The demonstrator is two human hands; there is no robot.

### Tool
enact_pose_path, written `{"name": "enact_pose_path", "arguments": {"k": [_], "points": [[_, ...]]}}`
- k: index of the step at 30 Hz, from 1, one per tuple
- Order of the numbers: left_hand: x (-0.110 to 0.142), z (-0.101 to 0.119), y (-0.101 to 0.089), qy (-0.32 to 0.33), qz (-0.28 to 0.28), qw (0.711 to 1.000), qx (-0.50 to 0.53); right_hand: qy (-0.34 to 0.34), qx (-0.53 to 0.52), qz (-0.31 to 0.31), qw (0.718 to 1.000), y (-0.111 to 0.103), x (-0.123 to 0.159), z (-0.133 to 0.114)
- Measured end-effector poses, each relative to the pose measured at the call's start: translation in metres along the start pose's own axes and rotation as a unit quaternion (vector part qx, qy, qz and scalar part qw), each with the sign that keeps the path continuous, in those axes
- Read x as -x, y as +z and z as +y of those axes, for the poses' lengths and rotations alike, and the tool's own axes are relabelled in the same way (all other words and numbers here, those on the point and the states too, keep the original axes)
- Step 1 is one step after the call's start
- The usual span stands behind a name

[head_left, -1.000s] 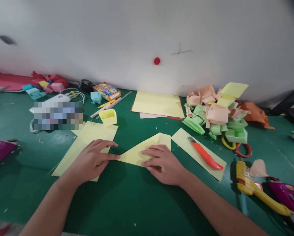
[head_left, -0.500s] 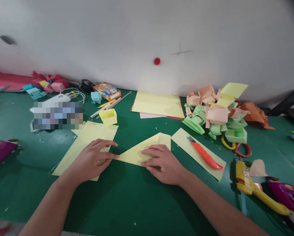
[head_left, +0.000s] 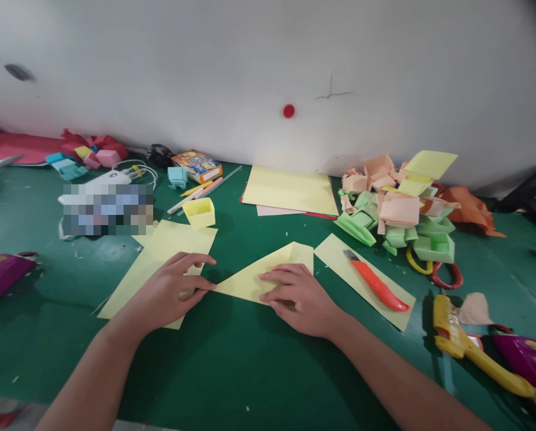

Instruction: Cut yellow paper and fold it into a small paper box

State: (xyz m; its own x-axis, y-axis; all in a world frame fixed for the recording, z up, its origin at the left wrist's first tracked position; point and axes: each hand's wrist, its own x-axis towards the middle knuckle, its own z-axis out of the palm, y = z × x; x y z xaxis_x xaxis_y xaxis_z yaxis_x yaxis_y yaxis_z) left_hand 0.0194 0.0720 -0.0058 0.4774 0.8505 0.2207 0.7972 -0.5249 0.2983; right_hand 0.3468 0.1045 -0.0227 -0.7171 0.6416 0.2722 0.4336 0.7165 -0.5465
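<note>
1. Pinched at its pointed tip by the left hand (head_left: 171, 290), the folded yellow sheet (head_left: 242, 282) lies left of the orange knife (head_left: 378, 284); the right hand (head_left: 301, 299) rests spread on it, clasping nothing.
2. It should handle light, thin and easily creased, best held by edges or corners.
3. Right fingers hide its middle.
4. Far left of the knife, pixelation masks an item (head_left: 109, 209); right, a purple tool (head_left: 519, 353) is cut off.
</note>
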Motion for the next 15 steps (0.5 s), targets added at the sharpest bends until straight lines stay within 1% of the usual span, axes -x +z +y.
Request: {"name": "enact_pose_path", "arguments": {"k": [7, 15], "points": [[-0.0015, 0.0025, -0.0005, 0.002, -0.003, 1.0, 0.008, 0.005, -0.004, 0.003, 1.0, 0.0005, -0.0009, 0.0005], [-0.001, 0.0046, -0.0051, 0.011, -0.005, 1.0, -0.008, 0.027, -0.018, -0.014, 0.999, -0.0007, -0.0028, 0.0004]]}}
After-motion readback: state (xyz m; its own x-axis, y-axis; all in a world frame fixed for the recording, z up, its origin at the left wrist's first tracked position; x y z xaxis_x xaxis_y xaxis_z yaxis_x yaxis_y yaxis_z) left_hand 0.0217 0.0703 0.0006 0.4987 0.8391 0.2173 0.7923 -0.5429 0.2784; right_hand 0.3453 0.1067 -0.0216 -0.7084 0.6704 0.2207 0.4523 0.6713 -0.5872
